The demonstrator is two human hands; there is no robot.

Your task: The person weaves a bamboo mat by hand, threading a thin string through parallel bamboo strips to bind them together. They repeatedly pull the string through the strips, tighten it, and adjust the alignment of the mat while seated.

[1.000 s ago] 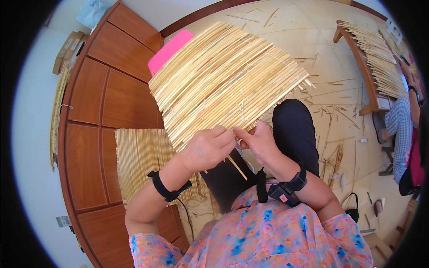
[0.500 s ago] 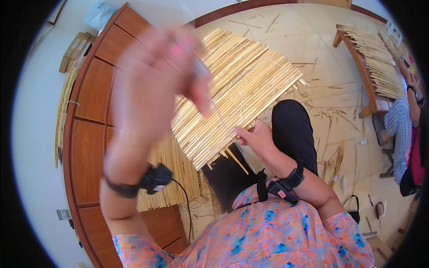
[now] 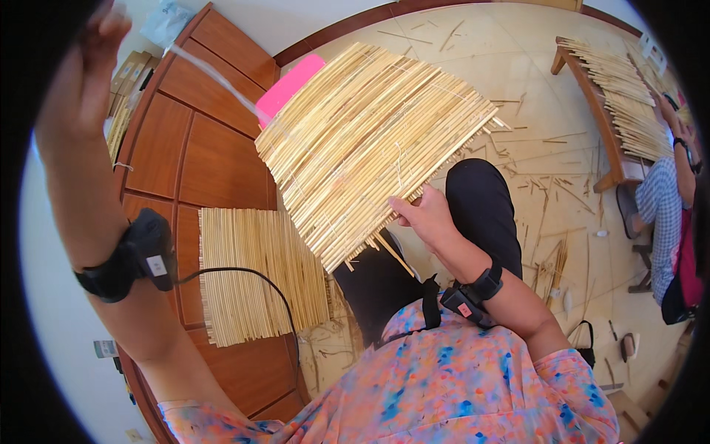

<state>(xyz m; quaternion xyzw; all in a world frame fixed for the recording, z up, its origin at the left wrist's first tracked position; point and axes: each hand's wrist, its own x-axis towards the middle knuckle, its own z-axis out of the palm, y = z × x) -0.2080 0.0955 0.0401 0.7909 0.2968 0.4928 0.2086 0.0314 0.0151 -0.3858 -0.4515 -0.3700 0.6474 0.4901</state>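
— What is changed since a second ago?

— The left hand (image 3: 89, 63) is no longer held at the lower edge of the woven straw mat (image 3: 370, 140) beside the right hand (image 3: 425, 214); it is now raised high to the upper left, and a thin pale strand (image 3: 218, 80) is stretched taut from it down to the mat's upper left edge. A tying strand, it is judged, is being drawn through and tightened.

— How are the hands closed?

— The left fingers are pinched on the strand (the grip itself is partly lost at the picture's rim). The right fingers are curled on the mat's lower edge, where a few loose stalks are gripped.

— Where is the mat held?

— It is propped tilted over the lap, above the dark trousers.

— What is counted?

— Three mats are seen: the one in hand, a second mat (image 3: 255, 285) laid flat on the wooden cabinet (image 3: 200, 155), and a third mat (image 3: 621, 96) on a bench at the far right, where another person (image 3: 669, 214) is seated. One pink sheet (image 3: 292, 85) is seen behind the held mat. Two wrist bands are worn, one on each arm
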